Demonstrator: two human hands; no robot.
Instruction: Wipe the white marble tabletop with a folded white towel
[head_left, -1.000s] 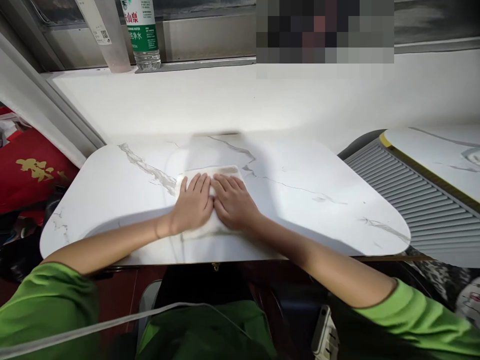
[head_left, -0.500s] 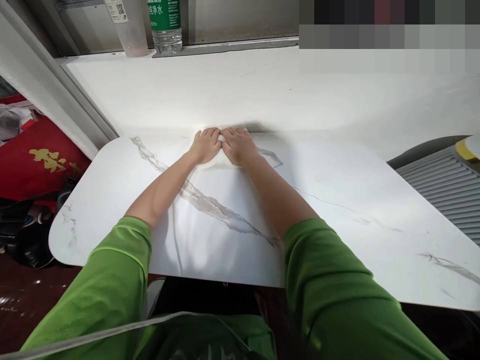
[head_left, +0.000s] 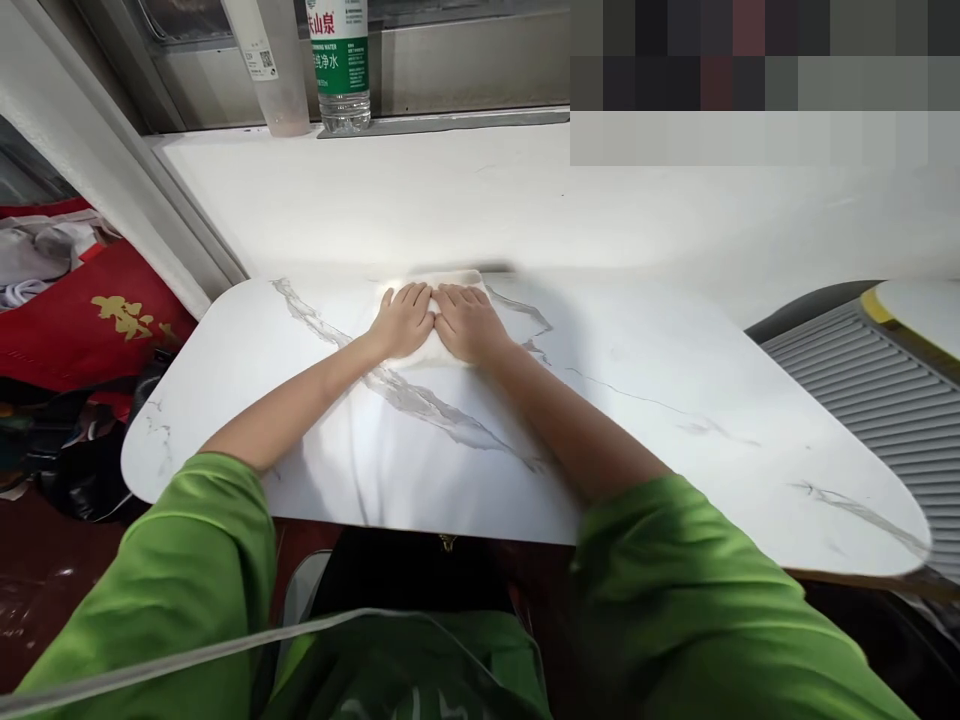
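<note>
one labelled bottle (head_left: 343, 75) stands on the far-left sill (head_left: 465, 124), off the bench (head_left: 652, 345), while the left hand (head_left: 405, 320) and right hand (head_left: 474, 323) lie flat, palm-down, side by side on a white cloth (head_left: 433, 352) at the bench's far middle, seemingly so pressure falls evenly.

The left hand (head_left: 405, 322) and right hand (head_left: 469, 322), with the white cloth (head_left: 429, 356), lie nearer the back edge of the tabletop (head_left: 675, 390) than a second ago, when they sat around its middle. Against half a second ago, they are drawn slightly toward the front edge. A grey vein (head_left: 431, 402), partly covered a second ago, now shows in front of the cloth. Both green sleeves (head_left: 697, 560) now reach over the front edge. The tabletop's right front corner, out of frame half a second ago, shows again.
</note>
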